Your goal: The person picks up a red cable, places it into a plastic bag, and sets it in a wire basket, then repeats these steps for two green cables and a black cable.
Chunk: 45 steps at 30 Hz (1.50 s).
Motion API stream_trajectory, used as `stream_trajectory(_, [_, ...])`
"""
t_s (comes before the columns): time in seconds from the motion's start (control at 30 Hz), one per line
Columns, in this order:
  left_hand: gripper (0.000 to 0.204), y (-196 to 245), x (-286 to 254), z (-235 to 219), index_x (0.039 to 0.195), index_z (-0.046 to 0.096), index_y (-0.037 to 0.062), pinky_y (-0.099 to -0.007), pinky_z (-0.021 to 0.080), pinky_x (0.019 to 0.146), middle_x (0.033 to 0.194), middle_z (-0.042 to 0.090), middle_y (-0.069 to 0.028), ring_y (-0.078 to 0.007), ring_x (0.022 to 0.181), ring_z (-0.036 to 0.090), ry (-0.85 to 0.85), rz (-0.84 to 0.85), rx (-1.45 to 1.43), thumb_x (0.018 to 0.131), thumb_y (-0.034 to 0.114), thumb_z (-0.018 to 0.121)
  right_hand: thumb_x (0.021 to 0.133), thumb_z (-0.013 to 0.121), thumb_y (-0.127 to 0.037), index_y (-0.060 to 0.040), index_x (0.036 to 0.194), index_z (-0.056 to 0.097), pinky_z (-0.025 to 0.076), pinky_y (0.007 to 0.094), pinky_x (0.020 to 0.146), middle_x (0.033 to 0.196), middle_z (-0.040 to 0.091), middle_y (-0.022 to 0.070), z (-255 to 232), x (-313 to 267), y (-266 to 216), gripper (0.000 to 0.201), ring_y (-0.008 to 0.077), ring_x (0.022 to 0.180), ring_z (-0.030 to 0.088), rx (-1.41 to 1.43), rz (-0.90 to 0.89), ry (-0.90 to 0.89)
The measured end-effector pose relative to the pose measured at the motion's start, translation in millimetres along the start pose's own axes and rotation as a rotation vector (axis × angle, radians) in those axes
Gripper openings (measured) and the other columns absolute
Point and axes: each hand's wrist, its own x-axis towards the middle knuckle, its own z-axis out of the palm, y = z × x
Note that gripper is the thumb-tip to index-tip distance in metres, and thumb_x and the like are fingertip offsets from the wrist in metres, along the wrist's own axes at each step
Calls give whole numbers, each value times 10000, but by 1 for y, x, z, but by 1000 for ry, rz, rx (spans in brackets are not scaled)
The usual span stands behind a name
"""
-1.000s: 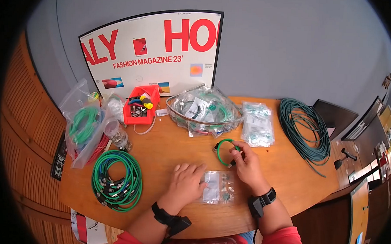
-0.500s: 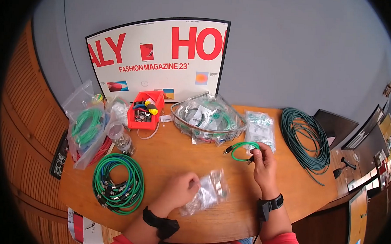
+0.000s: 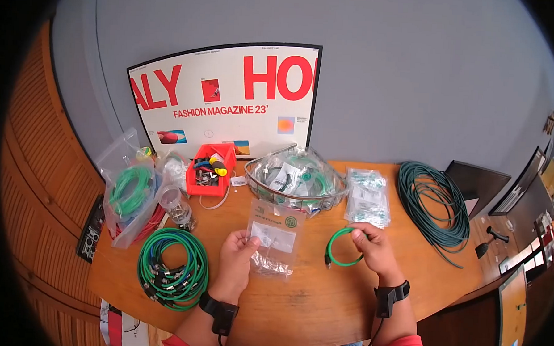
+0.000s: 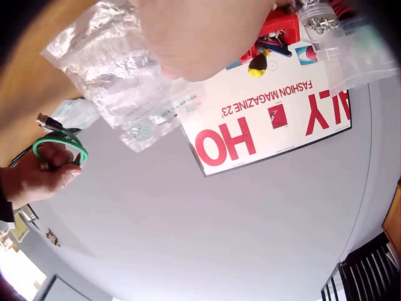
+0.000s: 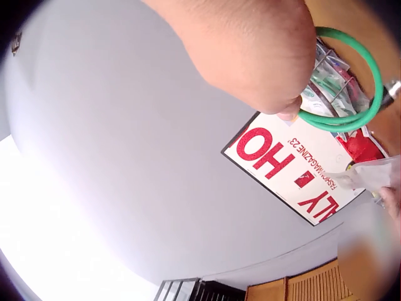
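Observation:
My left hand [image 3: 235,261] pinches a clear plastic bag [image 3: 280,263] by its left side, thumb on the front. The bag stands up over the table, with a white label inside and green print that reads upside down. In the left wrist view the wrinkled plastic hangs beside my palm. My right hand [image 3: 377,250] grips a short green cable [image 3: 330,245] bent into a loop, thumb and fingers at its upper right. A dark connector with a metal tip [image 3: 329,262] shows at the loop's lower left. The right wrist view shows the green loop too, partly behind my hand.
Coiled green and blue cables [image 3: 174,241] lie at the left. Behind them stand a clear jar [image 3: 178,209], a bag of cables [image 3: 124,197] and a red bin [image 3: 228,161] of tools. A wire basket [image 3: 270,194], stacked clear bags [image 3: 367,198] and a dark green coil [image 3: 404,222] line the back.
My left hand has gone from lying flat on the bag to lifting it upright off the table. My right hand has moved right with the green cable, whose loop has turned.

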Motion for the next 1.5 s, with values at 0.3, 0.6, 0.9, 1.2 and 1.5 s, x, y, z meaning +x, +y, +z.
stream_trajectory(0.3, [235, -10, 0, 3, 1184, 551, -29, -248, 511, 826, 1016, 667, -74, -112, 886, 622, -19, -33, 2, 974, 41, 629, 1008, 639, -213, -15, 1151, 693, 499, 270, 771, 932, 708, 21, 53, -12, -3, 250, 82, 850, 585, -165, 54, -122])
stream_trajectory(0.6, [240, -15, 0, -2, 1200, 579, 0, -314, 543, 797, 1039, 682, -74, -147, 868, 645, -151, -148, 43, 1008, 144, 596, 988, 662, -219, -26, 1142, 691, 519, 296, 731, 906, 730, 117, 55, -13, 1, 249, 143, 804, 656, -257, -17, -29])
stream_trajectory(0.9, [293, -21, -3, 7, 1243, 572, 7, -370, 560, 876, 1095, 690, -106, -209, 956, 681, -245, -229, 14, 1022, 199, 588, 1014, 616, -210, -18, 1134, 658, 509, 318, 662, 815, 687, 122, 68, -15, 7, 231, 171, 709, 634, -331, -39, 69])
stream_trajectory(1.2, [291, -17, -1, 4, 1277, 557, -14, -361, 550, 922, 1189, 657, -111, -189, 1023, 661, -315, -210, 48, 1038, 152, 547, 1071, 513, -249, -55, 1168, 564, 405, 236, 564, 730, 539, -13, 55, -1, 18, 223, 74, 623, 489, 116, 71, 74])
stream_trajectory(1.5, [357, -17, -7, 12, 1336, 513, -10, -394, 525, 979, 1235, 645, -137, -237, 1117, 639, -337, -268, -173, 1045, 194, 543, 1069, 517, -244, -37, 1129, 576, 414, 232, 549, 710, 550, -10, 64, 0, 27, 224, 73, 601, 497, 195, 141, 137])
